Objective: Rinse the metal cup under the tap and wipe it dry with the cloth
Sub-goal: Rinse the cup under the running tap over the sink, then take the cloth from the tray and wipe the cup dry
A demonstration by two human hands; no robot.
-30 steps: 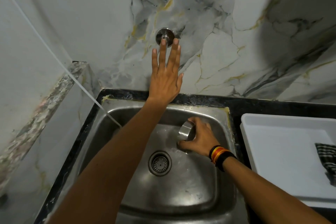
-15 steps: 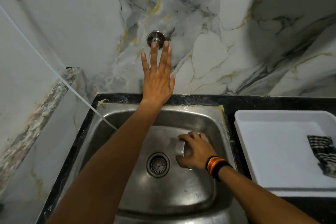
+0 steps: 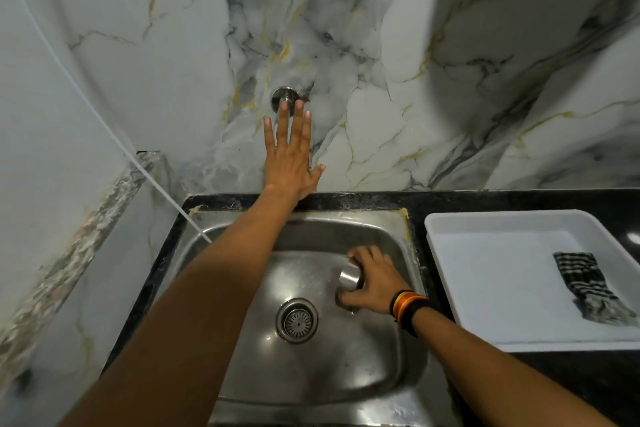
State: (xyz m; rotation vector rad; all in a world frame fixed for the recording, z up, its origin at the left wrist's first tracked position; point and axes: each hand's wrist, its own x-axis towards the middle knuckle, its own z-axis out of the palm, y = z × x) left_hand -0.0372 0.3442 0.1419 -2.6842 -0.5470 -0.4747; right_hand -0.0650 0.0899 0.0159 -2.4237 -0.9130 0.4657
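Wall: grey-white marble-pattern wall (image 3: 398,55) with gold and dark veins, rising straight behind the sink.
Sink: rectangular stainless-steel sink basin (image 3: 311,367), landmark for everything below; set into a black stone counter (image 3: 485,199).
Tray: shallow white plastic tray (image 3: 491,291) on the counter just right of the sink, near touching its rim.
Left arm: bare forearm crossing over the sink's left half, reaching up past its back edge.
Left hand: left hand (image 3: 289,163) flat and spread against the wall above the sink's back rim, fingers wide and straight, holding nothing; middle fingertips at the tap fitting, contact cannot be told.
Right hand: right hand (image 3: 375,282) down inside the sink, right of the drain, fingers curled round the cup, palm over it.
Cloth: black-and-white checked cloth (image 3: 587,286) crumpled in the tray's right part, well apart from the sink.
Drain: round metal strainer drain (image 3: 297,321) at the sink floor's middle, just left of the right hand.
Wristbands: orange, yellow and black bands (image 3: 408,308) on the right wrist, over the sink's right side.
Cup: small shiny metal cup (image 3: 349,279) in the right hand's grip, low in the sink, tilted on its side, mostly covered.
Tap: round chrome wall fitting (image 3: 282,97) above the sink's middle; spout not clear, no water seen.
Cord: thin white line (image 3: 114,140) slanting down the left wall to the sink's left back corner.
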